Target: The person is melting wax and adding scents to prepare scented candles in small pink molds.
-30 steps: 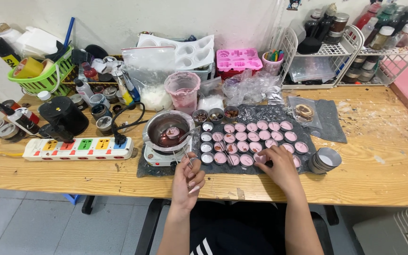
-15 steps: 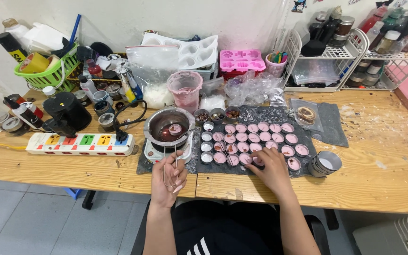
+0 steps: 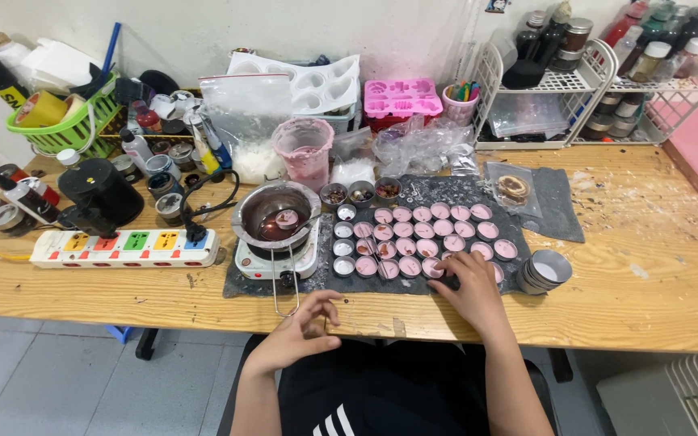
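Observation:
My right hand (image 3: 468, 284) rests on the front right part of a dark mat (image 3: 446, 190), its fingers on the small round tins (image 3: 422, 238) filled with pink wax that stand in rows there. My left hand (image 3: 304, 325) hovers at the table's front edge, fingers loosely curled, holding nothing that I can see. Just beyond it a metal melting pot (image 3: 275, 211) with dark pink liquid sits on a small white hot plate (image 3: 248, 260), its wire handle pointing toward me.
A stack of empty tins (image 3: 544, 271) stands right of the mat. A white power strip (image 3: 123, 247), a black jar, bottles and a green basket (image 3: 62, 133) crowd the left. Pink moulds (image 3: 401, 97), plastic bags, a pink cup (image 3: 304, 149) and wire racks (image 3: 599, 89) line the back.
My left hand has drawn back from beside the hot plate to the table's front edge. My right hand stays on the tins, shifted slightly. The camera view has tilted.

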